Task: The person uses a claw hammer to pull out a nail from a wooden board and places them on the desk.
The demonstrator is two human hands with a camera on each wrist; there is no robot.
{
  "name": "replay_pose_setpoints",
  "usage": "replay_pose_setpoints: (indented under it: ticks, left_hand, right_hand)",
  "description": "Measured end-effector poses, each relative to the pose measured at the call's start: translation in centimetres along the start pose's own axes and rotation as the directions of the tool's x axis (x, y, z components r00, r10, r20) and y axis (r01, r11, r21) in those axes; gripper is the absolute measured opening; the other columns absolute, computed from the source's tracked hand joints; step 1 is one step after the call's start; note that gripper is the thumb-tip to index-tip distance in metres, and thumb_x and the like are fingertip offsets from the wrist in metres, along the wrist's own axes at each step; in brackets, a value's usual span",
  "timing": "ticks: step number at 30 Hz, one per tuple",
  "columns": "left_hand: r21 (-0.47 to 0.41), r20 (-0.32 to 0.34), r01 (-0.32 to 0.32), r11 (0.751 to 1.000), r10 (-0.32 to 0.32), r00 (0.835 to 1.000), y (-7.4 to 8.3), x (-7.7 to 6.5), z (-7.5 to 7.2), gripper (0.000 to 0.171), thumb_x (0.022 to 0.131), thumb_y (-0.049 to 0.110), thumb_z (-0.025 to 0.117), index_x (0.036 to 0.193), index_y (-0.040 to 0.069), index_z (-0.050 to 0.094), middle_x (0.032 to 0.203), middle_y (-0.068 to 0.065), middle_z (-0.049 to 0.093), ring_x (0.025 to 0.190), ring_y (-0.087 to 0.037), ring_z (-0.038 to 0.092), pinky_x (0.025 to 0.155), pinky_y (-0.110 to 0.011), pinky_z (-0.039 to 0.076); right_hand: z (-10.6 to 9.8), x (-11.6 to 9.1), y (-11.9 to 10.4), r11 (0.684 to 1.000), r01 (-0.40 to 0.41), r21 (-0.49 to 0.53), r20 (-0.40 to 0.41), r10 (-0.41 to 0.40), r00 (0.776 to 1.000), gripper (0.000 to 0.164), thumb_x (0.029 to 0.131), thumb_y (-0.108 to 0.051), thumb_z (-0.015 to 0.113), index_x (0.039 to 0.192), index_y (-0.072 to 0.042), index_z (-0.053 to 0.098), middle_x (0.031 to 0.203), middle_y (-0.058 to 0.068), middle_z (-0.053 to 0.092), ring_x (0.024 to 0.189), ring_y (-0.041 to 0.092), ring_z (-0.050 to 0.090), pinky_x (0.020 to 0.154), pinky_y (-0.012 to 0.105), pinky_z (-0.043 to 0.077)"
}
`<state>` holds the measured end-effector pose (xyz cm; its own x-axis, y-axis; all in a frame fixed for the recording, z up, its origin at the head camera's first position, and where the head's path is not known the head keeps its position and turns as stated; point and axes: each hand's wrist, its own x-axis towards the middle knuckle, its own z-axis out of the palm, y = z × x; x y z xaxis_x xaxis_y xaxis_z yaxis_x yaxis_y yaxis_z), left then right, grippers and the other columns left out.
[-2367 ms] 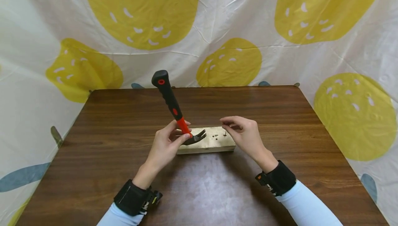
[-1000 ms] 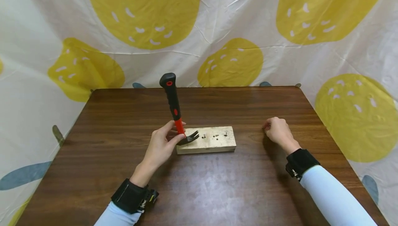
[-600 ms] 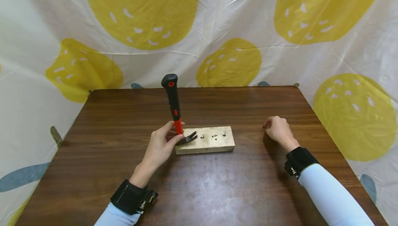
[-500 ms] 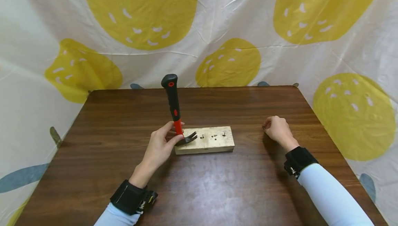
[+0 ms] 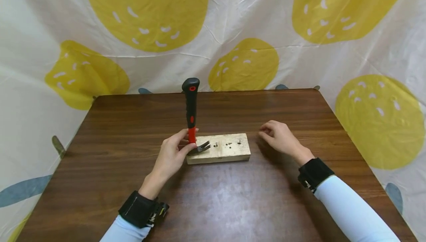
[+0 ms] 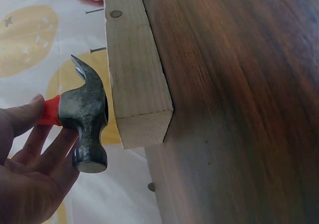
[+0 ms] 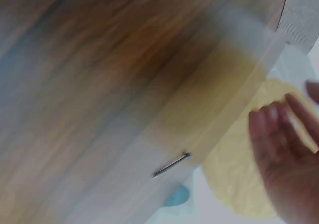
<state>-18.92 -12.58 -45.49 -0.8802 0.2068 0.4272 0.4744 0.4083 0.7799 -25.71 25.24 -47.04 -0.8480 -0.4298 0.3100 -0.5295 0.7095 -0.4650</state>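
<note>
My left hand (image 5: 171,155) grips a claw hammer (image 5: 191,105) low on its red neck, handle pointing up. The hammer head (image 6: 84,104) is at the left end of a pale wooden block (image 5: 229,156), its claw turned to the right; whether it touches the wood I cannot tell. Two nails stand in the block's top, one nail (image 5: 239,141) near the right end and another nail (image 5: 216,144) nearer the claw. To the right of the block, my right hand (image 5: 283,138) holds nothing, fingers loosely bent. A loose nail (image 7: 172,165) lies on the table near it, hidden in the head view.
Several small dark holes (image 5: 229,145) mark the block's top between the nails. The brown wooden table (image 5: 133,123) reaches back to a hanging cloth (image 5: 149,68) with yellow fruit prints. Black bands (image 5: 315,174) with cameras wrap both wrists.
The right hand went from above the block to the table at right, pinched there, and now moves back left with looser fingers. The hammer's handle has tipped more upright; its head shifted left.
</note>
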Motion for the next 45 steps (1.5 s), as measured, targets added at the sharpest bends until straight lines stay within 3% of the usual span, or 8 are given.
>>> replay_pose_setpoints:
  ticks: [2, 5, 7, 11, 16, 23, 30, 45]
  left_hand:
    - [0.012, 0.008, -0.002, 1.0, 0.001, 1.0, 0.0, 0.0, 0.0, 0.048, 0.088, -0.003, 0.078, 0.132, 0.012, 0.069, 0.106, -0.008, 0.074, 0.093, -0.021, 0.071, 0.077, -0.04, 0.06]
    - [0.034, 0.011, 0.004, 0.999, -0.004, 1.0, 0.1, 0.0, 0.0, 0.048, 0.088, -0.002, 0.078, 0.134, 0.01, 0.068, 0.105, -0.007, 0.074, 0.093, -0.021, 0.07, 0.075, -0.039, 0.06]
    - [0.059, 0.008, 0.004, 0.998, -0.005, 1.0, 0.1, -0.1, 0.0, 0.048, 0.088, -0.001, 0.079, 0.133, 0.008, 0.068, 0.105, -0.007, 0.074, 0.092, -0.021, 0.07, 0.073, -0.037, 0.059]
    - [0.101, 0.0, -0.007, 0.995, 0.007, 1.0, 0.2, -0.1, 0.1, 0.047, 0.088, 0.001, 0.08, 0.133, 0.006, 0.068, 0.106, -0.007, 0.074, 0.09, -0.021, 0.069, 0.067, -0.034, 0.056]
    - [0.112, 0.001, -0.016, 0.994, 0.016, 1.0, 0.4, 0.1, 0.2, 0.048, 0.088, 0.001, 0.08, 0.135, 0.006, 0.068, 0.106, -0.007, 0.073, 0.091, -0.021, 0.07, 0.07, -0.036, 0.057]
    - [0.129, 0.019, -0.039, 0.991, 0.037, 0.999, 0.8, 0.3, 0.7, 0.052, 0.089, 0.001, 0.079, 0.139, 0.007, 0.065, 0.106, -0.008, 0.073, 0.089, -0.021, 0.072, 0.071, -0.037, 0.059]
    - [0.152, 0.026, -0.067, 0.986, 0.063, 0.998, 1.0, 0.7, 1.2, 0.051, 0.087, 0.0, 0.08, 0.136, 0.008, 0.067, 0.104, -0.007, 0.073, 0.083, -0.02, 0.068, 0.071, -0.038, 0.058]
    - [0.199, 0.051, -0.085, 0.976, 0.077, 0.996, 1.3, 1.5, 2.0, 0.044, 0.087, 0.002, 0.081, 0.13, 0.009, 0.07, 0.105, -0.008, 0.074, 0.086, -0.021, 0.07, 0.069, -0.039, 0.057]
  right_hand:
    - [0.5, 0.2, -0.6, 0.994, 0.069, 0.086, 0.052, -0.074, 0.996, 0.026, 0.097, -0.012, 0.071, 0.118, 0.004, 0.07, 0.111, 0.015, 0.068, 0.098, 0.029, 0.067, 0.078, 0.045, 0.058]
    - [0.9, 0.3, -1.3, 0.979, 0.089, 0.182, 0.165, -0.119, 0.979, 0.04, 0.101, -0.02, 0.069, 0.135, 0.0, 0.062, 0.133, 0.014, 0.061, 0.118, 0.03, 0.061, 0.087, 0.046, 0.057]
    - [1.1, 0.2, -1.7, 0.975, 0.089, 0.205, 0.232, -0.136, 0.963, 0.048, 0.102, -0.026, 0.067, 0.142, -0.002, 0.057, 0.144, 0.016, 0.054, 0.13, 0.032, 0.054, 0.095, 0.049, 0.053]
    - [1.3, 0.2, -2.4, 0.973, 0.131, 0.19, 0.301, -0.185, 0.935, 0.055, 0.101, -0.033, 0.068, 0.145, -0.003, 0.054, 0.15, 0.02, 0.048, 0.136, 0.032, 0.049, 0.104, 0.051, 0.046]
    - [1.5, 0.2, -2.7, 0.971, 0.179, 0.157, 0.311, -0.221, 0.924, 0.062, 0.095, -0.034, 0.076, 0.145, -0.004, 0.055, 0.149, 0.02, 0.049, 0.136, 0.032, 0.049, 0.102, 0.05, 0.047]
    - [1.3, 0.3, -3.0, 0.978, 0.143, 0.151, 0.339, -0.188, 0.922, 0.069, 0.088, -0.032, 0.085, 0.145, -0.007, 0.056, 0.15, 0.018, 0.048, 0.129, 0.031, 0.053, 0.085, 0.043, 0.055]
    - [1.3, 0.4, -3.0, 0.981, 0.137, 0.138, 0.352, -0.178, 0.919, 0.07, 0.089, -0.034, 0.084, 0.146, -0.007, 0.055, 0.151, 0.018, 0.048, 0.126, 0.029, 0.055, 0.081, 0.039, 0.055]
    - [1.6, 0.1, -3.2, 0.978, 0.112, 0.179, 0.333, -0.167, 0.928, 0.069, 0.088, -0.029, 0.084, 0.147, -0.007, 0.055, 0.15, 0.018, 0.048, 0.122, 0.029, 0.056, 0.079, 0.044, 0.055]
